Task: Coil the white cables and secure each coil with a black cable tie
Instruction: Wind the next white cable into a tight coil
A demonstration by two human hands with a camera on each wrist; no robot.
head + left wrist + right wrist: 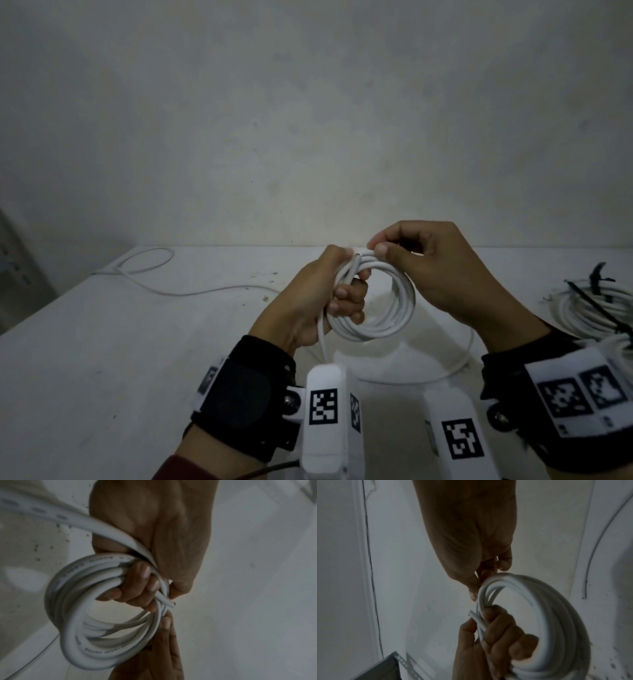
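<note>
A white cable coil (387,301) of several loops hangs above the white table (137,342). My left hand (329,291) grips the coil's left side, fingers curled through the loops (137,588); the cut cable end (169,603) sticks out past them. My right hand (411,253) pinches the top of the coil between thumb and fingers (488,577). From the left hand's grip a loose cable tail (322,342) drops toward the table. A black cable tie (599,274) lies on a second coil at the right edge.
A second white coil (596,308) with black ties lies at the far right of the table. Another loose white cable (147,270) snakes across the back left. A grey metal rack (20,274) stands left of the table. A wall rises behind.
</note>
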